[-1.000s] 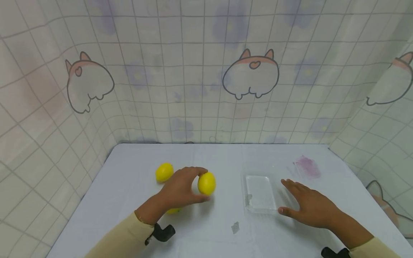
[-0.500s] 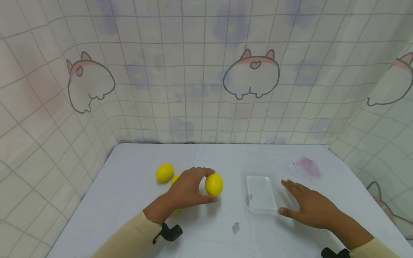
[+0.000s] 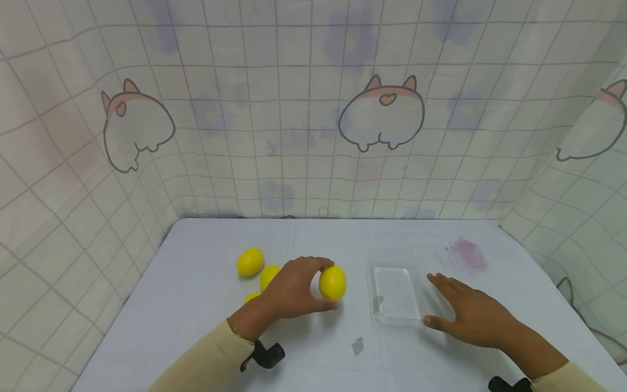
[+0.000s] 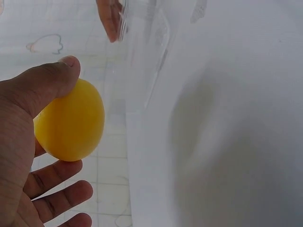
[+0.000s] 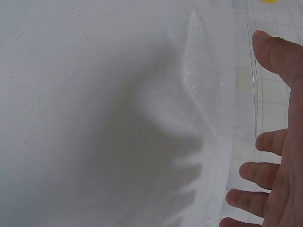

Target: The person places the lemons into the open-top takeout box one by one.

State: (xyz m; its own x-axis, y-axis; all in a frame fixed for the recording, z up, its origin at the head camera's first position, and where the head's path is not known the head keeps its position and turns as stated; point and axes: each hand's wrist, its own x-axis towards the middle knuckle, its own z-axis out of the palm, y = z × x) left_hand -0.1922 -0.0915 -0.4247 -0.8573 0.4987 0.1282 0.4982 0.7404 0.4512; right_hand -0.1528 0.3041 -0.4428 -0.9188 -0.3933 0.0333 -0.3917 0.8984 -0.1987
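Fruit in hand: smooth yellow oval lemon (image 3: 332, 282), lifted off the white cloth-covered table (image 3: 323, 234), left of the clear rectangular plastic tray (image 3: 394, 291).
Left hand (image 3: 296, 288): pinches the lemon, thumb on the near side, forefinger on the far side; the last two fingers stand off the fruit.
Open room: a bare strip of table separates lemon from tray; the table's far edge lies well beyond both.
Lemon's axis: long way roughly near to far, from thumb toward forefinger; which end is the stem end, I cannot tell.
Tray: longer sides run near to far, flat bottom visible; a grey patch shows at the left, inside or underneath cannot be determined.
Right hand (image 3: 467, 313): fingers extended, thumb spread from them, just beside the tray's right wall; contact cannot be confirmed.
Loose fruit: three further yellow lemons (image 3: 250, 262), grouped left of the held one, the nearer two partly hidden by the hand.
Surface marks: ragged grey patch (image 3: 358, 345) near the tray's near left corner; pinkish-purple stain (image 3: 467, 255) toward the far right.
Backdrop: white grid-printed curtain (image 3: 303, 49) bearing animal drawings.
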